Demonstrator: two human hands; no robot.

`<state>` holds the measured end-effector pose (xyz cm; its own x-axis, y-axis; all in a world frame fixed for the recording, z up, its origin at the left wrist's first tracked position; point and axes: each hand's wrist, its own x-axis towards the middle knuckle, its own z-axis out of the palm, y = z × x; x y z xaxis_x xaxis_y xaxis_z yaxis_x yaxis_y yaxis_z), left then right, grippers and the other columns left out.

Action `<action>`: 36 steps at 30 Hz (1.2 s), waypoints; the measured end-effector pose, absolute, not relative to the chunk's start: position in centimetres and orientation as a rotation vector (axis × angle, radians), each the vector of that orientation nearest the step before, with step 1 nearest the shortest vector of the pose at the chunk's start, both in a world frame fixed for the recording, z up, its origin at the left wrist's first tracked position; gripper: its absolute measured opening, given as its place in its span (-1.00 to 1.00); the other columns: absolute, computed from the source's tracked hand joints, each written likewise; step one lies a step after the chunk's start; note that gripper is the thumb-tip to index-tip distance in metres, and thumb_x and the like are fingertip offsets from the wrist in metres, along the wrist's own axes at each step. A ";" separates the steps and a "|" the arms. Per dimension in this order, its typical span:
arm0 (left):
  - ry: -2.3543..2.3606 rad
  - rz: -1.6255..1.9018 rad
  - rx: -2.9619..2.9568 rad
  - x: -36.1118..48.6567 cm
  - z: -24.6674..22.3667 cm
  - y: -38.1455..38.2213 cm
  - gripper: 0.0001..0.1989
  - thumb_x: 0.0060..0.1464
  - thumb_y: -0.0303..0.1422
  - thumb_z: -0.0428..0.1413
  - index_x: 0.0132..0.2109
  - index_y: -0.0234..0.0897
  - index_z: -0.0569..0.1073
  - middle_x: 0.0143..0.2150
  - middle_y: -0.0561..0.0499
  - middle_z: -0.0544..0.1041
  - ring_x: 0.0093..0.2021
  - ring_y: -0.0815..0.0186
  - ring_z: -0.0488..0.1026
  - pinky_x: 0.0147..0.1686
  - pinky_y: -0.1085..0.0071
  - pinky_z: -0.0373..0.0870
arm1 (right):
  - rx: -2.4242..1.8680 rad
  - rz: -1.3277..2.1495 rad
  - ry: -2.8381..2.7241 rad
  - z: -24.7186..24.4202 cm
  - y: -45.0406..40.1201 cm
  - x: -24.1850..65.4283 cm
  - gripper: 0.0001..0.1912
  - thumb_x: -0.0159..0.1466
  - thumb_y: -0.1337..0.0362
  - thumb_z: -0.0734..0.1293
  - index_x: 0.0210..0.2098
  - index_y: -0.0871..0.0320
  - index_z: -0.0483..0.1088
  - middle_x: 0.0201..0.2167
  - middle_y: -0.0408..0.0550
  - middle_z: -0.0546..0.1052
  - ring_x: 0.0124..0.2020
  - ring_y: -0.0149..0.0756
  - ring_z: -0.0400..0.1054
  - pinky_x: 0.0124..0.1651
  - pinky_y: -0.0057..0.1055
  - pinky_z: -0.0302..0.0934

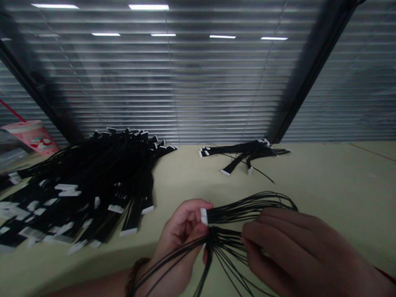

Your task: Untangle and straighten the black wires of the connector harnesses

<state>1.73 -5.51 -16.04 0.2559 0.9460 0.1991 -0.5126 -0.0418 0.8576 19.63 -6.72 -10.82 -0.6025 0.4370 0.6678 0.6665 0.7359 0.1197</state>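
Observation:
Low in the middle of the head view, my left hand (181,243) pinches the white connector (203,217) of a wire harness between thumb and fingers. Black wires (232,211) run from that connector to the right and curve round behind my right hand (306,247). More loose black wires fan out below the connector, some crossing over my left wrist. My right hand is closed on some of the wires, a short way right of the connector. Its fingertips are partly hidden, so I cannot make out exactly which strands lie between them.
A big heap of black wire harnesses (102,173) with white connectors covers the left of the pale table (334,181). A smaller bunch of harnesses (238,152) lies at the back. A pink cup (34,136) with a red straw stands far left. Window blinds (192,90) rise behind the table.

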 end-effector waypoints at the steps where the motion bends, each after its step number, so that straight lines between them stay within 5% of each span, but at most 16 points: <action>1: 0.538 1.278 1.046 1.7 -16.1 -5.5 -0.86 0.11 -0.36 0.14 -0.16 -0.09 0.50 -0.46 0.12 0.34 -0.55 0.55 0.26 -0.60 0.74 0.34 | -0.831 -0.468 -2.302 -10.8 -6.8 19.7 -0.75 0.39 0.38 0.05 -0.33 0.15 0.28 -0.43 -0.18 0.48 -0.48 -0.44 0.29 -0.43 -0.36 0.09; 19: 0.583 1.248 1.091 1.5 -16.2 -5.5 -0.86 0.15 -0.30 0.09 -0.13 -0.07 0.47 -0.45 0.13 0.30 -0.55 0.55 0.24 -0.60 0.73 0.33 | -0.812 -0.408 -2.329 -10.8 -6.7 19.7 -0.68 0.35 0.44 0.08 -0.49 0.15 0.28 -0.45 -0.14 0.49 -0.50 -0.42 0.26 -0.41 -0.36 0.09; 36: 0.449 1.200 1.104 1.4 -16.7 -5.6 -0.84 0.12 -0.33 0.13 -0.13 -0.01 0.50 -0.45 0.12 0.36 -0.54 0.55 0.23 -0.58 0.76 0.27 | -0.793 -0.450 -2.321 -10.6 -6.9 19.2 -0.66 0.40 0.38 0.04 -0.40 0.17 0.35 -0.50 -0.16 0.49 -0.54 -0.38 0.26 -0.47 -0.32 0.06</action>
<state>1.42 -5.61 -16.71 0.3570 0.8985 0.2555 -0.5102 -0.0416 0.8591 19.17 -6.90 -10.61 -0.6154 0.4229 0.6652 0.6410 0.7596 0.1102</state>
